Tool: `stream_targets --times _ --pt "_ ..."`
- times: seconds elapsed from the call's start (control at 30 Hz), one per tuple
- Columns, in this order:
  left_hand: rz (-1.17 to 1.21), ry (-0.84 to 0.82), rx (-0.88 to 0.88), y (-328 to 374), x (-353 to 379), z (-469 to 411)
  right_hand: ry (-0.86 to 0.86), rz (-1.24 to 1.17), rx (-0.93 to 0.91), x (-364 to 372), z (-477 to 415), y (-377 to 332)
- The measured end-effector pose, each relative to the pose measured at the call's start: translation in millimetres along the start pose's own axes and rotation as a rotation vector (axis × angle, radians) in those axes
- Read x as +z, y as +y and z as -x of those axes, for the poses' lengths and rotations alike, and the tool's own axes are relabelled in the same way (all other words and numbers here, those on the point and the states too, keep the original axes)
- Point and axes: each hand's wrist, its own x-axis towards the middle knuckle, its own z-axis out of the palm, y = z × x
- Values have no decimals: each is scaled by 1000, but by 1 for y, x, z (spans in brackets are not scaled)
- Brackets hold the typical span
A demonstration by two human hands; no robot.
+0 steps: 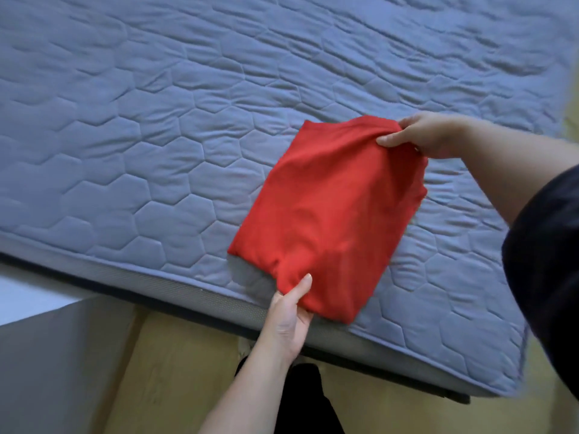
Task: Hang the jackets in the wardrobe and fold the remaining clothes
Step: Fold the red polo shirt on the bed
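Note:
A red garment [326,211], folded into a compact rectangle, hangs just above the near corner of the blue quilted mattress [156,136]. My left hand [289,317] pinches its near bottom edge, thumb on top. My right hand [423,134] grips the far top corner, where the fabric bunches between thumb and fingers. A shadow lies under the garment's lower left edge.
The mattress edge runs diagonally from the left to the lower right. Below it lie a wooden floor [188,371] and a grey-white furniture block [47,355] at the bottom left. My dark-clothed legs [307,402] stand close to the bed.

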Motion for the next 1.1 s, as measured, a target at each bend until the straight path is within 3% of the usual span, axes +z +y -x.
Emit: stream_targets --times 0.1,0.3,0.5,0.63,0.8,0.9,1.0,1.1 --pt "-196 -25 190 69 43 17 39 -197 -81 -41 46 -18" --pt "-634 34 444 201 165 29 305 -413 -247 -109 124 -53" --pt "-858 39 750 223 186 30 375 -361 -265 -81 170 -15" --pt "-990 128 692 187 120 -4 378 -409 -165 -1 154 69" --pt "-1214 323 326 129 -15 -50 170 -406 124 139 131 197" --pt "-1226 423 137 120 -59 -63 73 -429 230 182 123 231" --pt "-1344 417 141 132 -51 -71 46 -403 282 171 110 225" --pt "-1446 384 292 144 -16 -88 171 -418 326 139 87 209"
